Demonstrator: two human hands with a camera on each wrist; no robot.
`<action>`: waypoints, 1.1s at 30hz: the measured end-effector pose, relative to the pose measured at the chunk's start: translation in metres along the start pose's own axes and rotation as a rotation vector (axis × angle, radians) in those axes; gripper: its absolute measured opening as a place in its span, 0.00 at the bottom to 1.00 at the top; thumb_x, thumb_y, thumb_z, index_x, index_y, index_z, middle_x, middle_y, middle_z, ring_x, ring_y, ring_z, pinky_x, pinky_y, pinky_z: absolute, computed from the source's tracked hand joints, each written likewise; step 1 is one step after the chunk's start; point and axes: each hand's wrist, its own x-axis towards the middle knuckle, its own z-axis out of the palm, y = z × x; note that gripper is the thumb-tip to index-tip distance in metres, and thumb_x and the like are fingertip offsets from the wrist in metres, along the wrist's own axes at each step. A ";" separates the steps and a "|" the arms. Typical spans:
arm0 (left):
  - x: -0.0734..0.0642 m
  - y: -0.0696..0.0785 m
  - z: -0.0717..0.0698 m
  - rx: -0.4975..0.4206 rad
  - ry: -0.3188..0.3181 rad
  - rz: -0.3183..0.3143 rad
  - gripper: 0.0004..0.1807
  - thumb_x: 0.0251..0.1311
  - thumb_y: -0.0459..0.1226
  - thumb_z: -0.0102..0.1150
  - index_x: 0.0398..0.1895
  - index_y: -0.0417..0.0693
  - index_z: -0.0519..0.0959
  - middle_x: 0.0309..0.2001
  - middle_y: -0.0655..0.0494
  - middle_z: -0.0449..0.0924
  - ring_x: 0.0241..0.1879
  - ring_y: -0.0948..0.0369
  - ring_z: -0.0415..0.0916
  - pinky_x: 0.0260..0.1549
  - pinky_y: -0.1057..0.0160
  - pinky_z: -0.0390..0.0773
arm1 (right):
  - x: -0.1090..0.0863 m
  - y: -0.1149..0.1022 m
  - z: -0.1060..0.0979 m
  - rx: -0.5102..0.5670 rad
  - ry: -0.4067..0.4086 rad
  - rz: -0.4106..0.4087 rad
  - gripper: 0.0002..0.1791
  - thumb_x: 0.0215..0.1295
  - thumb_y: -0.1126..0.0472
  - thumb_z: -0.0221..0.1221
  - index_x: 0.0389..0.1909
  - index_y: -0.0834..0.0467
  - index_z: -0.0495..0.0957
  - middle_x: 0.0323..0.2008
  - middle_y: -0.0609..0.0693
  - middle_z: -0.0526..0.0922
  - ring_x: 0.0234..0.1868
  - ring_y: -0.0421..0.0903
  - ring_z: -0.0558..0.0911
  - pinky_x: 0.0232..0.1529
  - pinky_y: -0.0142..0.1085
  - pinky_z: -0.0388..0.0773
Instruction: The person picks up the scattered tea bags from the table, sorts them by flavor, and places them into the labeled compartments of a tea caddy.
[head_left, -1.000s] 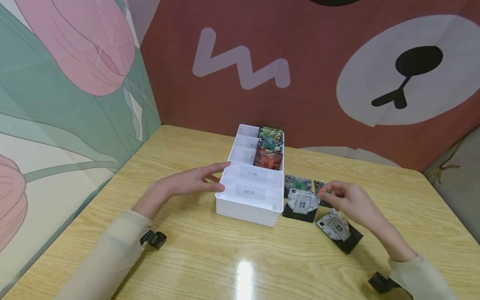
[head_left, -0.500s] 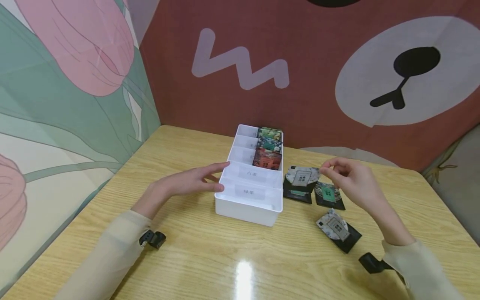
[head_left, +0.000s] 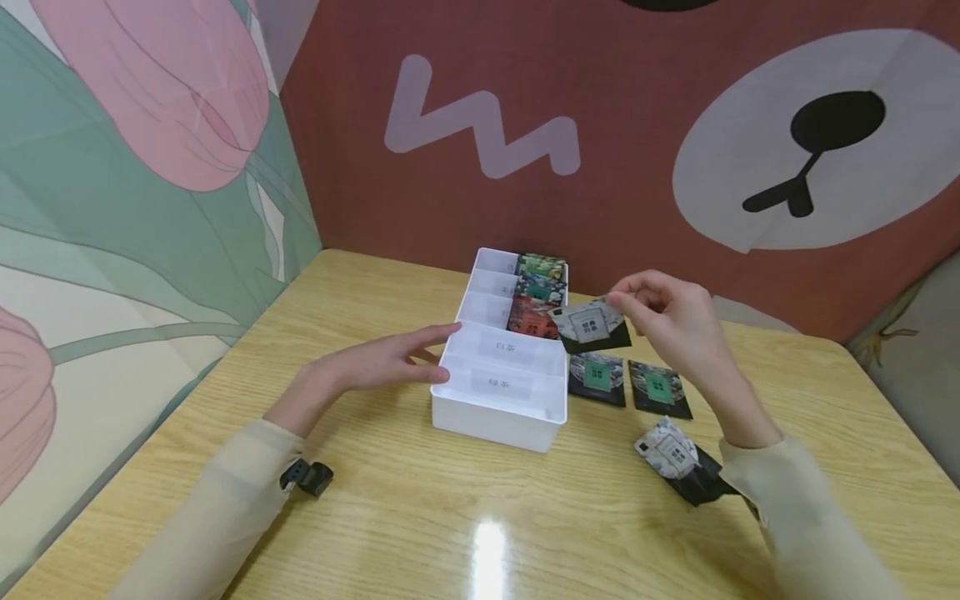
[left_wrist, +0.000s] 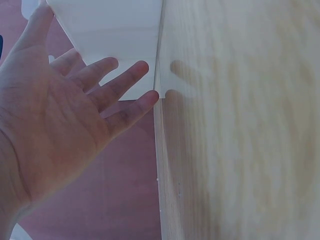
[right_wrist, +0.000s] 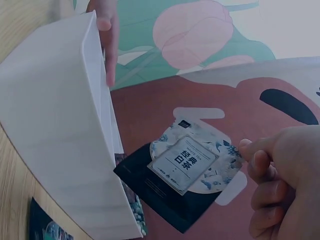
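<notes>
My right hand [head_left: 678, 333] pinches a white tea bag sachet [head_left: 588, 325] by its upper corner, holding it tilted in the air by the right rim of the white divided box [head_left: 491, 427]. In the right wrist view, the sachet [right_wrist: 185, 162] shows a patterned white top, a dark lower part and a "White Tea" label. My left hand [head_left: 375, 362] rests on the box's left rim with fingers spread and fairly straight. Paper labels mark the two near compartments. Sachets stand in the far three: a red one [head_left: 534, 318], green-labelled ones [head_left: 542, 288] and yellow-green ones [head_left: 542, 266].
Two green-labelled sachets, one beside the box [head_left: 597, 377] and one farther right [head_left: 660, 389], lie on the wooden table [head_left: 390, 500]. Nearer me lies another white-topped sachet [head_left: 670, 452], partly behind my right sleeve. A patterned cloth backdrop [head_left: 630, 208] rises behind the table.
My right hand has picked the white tea sachet off the table and carried it up and left toward the box, uncovering the green-labelled sachet beneath. My left hand has stayed put.
</notes>
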 end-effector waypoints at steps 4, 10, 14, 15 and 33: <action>-0.001 0.001 -0.001 -0.002 -0.004 0.011 0.44 0.61 0.63 0.59 0.77 0.80 0.48 0.76 0.67 0.54 0.70 0.56 0.64 0.67 0.47 0.68 | 0.006 -0.006 0.005 0.048 -0.001 0.009 0.14 0.71 0.47 0.59 0.42 0.53 0.83 0.18 0.53 0.74 0.19 0.46 0.68 0.20 0.35 0.63; -0.002 0.001 0.000 -0.002 -0.007 0.019 0.43 0.62 0.61 0.59 0.77 0.80 0.48 0.77 0.66 0.52 0.71 0.55 0.64 0.67 0.47 0.67 | 0.014 -0.013 0.013 0.098 0.010 0.004 0.14 0.71 0.46 0.59 0.41 0.52 0.83 0.17 0.55 0.74 0.19 0.47 0.68 0.22 0.36 0.64; -0.002 0.001 -0.001 -0.006 -0.004 0.022 0.43 0.62 0.61 0.60 0.77 0.80 0.48 0.77 0.66 0.52 0.71 0.55 0.64 0.68 0.47 0.66 | 0.019 -0.014 0.026 0.142 0.000 -0.005 0.14 0.71 0.47 0.59 0.41 0.53 0.83 0.17 0.56 0.73 0.19 0.49 0.67 0.22 0.36 0.63; -0.002 0.000 -0.001 -0.006 -0.004 0.024 0.43 0.62 0.61 0.60 0.77 0.80 0.48 0.77 0.67 0.52 0.70 0.56 0.65 0.68 0.47 0.66 | 0.020 -0.014 0.030 0.151 -0.006 -0.005 0.14 0.71 0.47 0.59 0.41 0.54 0.83 0.17 0.57 0.74 0.19 0.49 0.67 0.22 0.36 0.63; 0.000 -0.003 -0.002 0.008 -0.009 0.052 0.44 0.62 0.61 0.59 0.78 0.78 0.48 0.78 0.66 0.52 0.70 0.57 0.65 0.68 0.49 0.67 | 0.027 -0.009 0.088 0.306 -0.130 0.018 0.13 0.69 0.48 0.61 0.40 0.54 0.83 0.16 0.57 0.73 0.16 0.46 0.67 0.20 0.36 0.63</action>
